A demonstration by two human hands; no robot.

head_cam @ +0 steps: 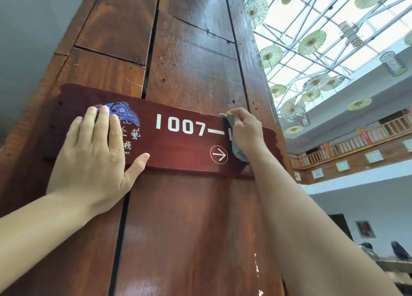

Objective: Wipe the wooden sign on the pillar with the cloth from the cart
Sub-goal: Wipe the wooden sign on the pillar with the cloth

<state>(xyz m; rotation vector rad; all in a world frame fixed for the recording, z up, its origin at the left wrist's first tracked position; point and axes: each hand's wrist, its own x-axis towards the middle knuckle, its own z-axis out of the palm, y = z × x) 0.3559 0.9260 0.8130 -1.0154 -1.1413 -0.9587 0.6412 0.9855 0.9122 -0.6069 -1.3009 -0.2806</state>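
Note:
A dark red wooden sign with white "1007—" numbers, a circled arrow and a blue bird logo hangs across the brown wooden pillar. My left hand lies flat with spread fingers on the sign's left part, covering some of the logo and lettering. My right hand presses a grey-green cloth against the sign's right end, hiding the last characters. The cloth hangs down below my fingers, just right of the arrow.
The pillar fills the middle of the view, with dark gaps between its planks. To the right are a glass roof with hanging paper umbrellas and a wooden balcony railing. A grey wall stands at the left.

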